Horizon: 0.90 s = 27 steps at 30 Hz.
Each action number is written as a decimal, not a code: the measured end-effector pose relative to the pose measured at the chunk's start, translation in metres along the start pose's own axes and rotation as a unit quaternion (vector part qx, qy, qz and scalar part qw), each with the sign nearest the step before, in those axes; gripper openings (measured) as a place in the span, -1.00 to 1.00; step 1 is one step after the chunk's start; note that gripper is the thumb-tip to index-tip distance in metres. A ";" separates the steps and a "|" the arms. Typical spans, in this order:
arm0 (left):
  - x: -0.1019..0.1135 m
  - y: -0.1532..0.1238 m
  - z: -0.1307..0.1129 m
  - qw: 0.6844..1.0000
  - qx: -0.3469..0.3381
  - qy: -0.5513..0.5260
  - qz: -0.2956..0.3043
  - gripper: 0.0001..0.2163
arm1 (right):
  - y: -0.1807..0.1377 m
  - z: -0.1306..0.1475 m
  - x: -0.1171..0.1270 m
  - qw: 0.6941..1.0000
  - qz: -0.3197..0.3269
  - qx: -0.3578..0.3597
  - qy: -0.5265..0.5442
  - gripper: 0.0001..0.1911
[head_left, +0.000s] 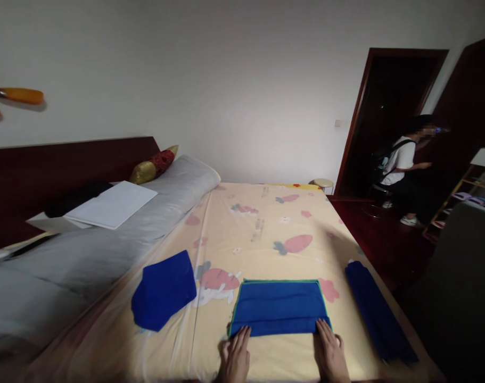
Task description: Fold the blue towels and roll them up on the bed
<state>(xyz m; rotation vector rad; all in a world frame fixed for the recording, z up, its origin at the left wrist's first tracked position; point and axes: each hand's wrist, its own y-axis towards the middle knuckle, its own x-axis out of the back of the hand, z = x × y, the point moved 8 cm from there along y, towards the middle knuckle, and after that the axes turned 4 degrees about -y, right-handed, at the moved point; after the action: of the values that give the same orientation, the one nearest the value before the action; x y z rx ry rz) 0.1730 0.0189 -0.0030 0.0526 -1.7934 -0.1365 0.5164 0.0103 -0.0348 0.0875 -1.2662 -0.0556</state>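
A blue towel with a green edge [279, 307] lies flat and folded on the yellow patterned bed sheet [262, 229] in front of me. My left hand [235, 357] lies flat with fingers stretched, its fingertips touching the towel's near left corner. My right hand [330, 354] lies flat the same way at the near right corner. Another blue cloth [163, 290] sits loosely folded to the left. A long folded blue cloth [377, 308] lies along the bed's right edge.
A grey pillow or bolster [106, 239] runs along the dark wooden headboard [34, 181] on the left, with a white flat board [112, 205] on it. A person in a white shirt [404, 167] crouches by the dark doorway at right. A shelf [461, 202] stands further right.
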 end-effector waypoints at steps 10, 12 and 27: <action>0.020 0.073 0.000 0.995 0.022 0.008 0.096 -0.50 | 0.072 0.023 0.051 0.997 0.023 -0.023 -0.066 -0.59; 0.018 0.088 -0.011 0.995 0.035 0.012 0.090 -0.49 | 0.085 0.033 0.049 0.997 0.028 -0.030 -0.068 -0.55; 0.010 0.076 -0.009 0.999 -0.034 -0.021 0.009 -0.55 | 0.082 0.036 0.017 1.000 0.015 -0.001 -0.013 -0.41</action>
<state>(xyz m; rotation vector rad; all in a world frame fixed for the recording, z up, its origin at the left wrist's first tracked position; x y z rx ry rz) 0.1826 0.0928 0.0181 -0.0149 -1.8287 -0.1868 0.4866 0.0893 0.0003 0.0663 -1.2941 -0.0319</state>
